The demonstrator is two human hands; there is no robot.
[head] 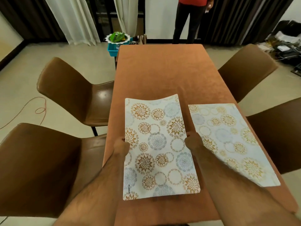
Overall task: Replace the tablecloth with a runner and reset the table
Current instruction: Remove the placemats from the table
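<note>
Nearest us, our two bare forearms reach forward over the near end of the desk. Our left hand (121,145) pinches the left long edge of a white rectangular placemat printed with gold and grey flower circles (160,147); our right hand (192,141) pinches its right edge. Both grips are clamped on the mat, which looks to be held just above the cloth, far edge bowed upward.

Just right of it, a second matching floral placemat (231,141) lies flat near the desk's right side, its top edge angled.

Beneath both runs the long orange-brown velvety cloth (162,74), covering the desk's full length.

To set this mat well, we would lower it evenly, square its long edge to the cloth's left border, mirror the neighbour, then smooth the bowed end flat.

Brown leather-look chairs (65,88) flank both sides. Beyond the far end, a teal plastic basket (112,50) sits on the floor.
</note>
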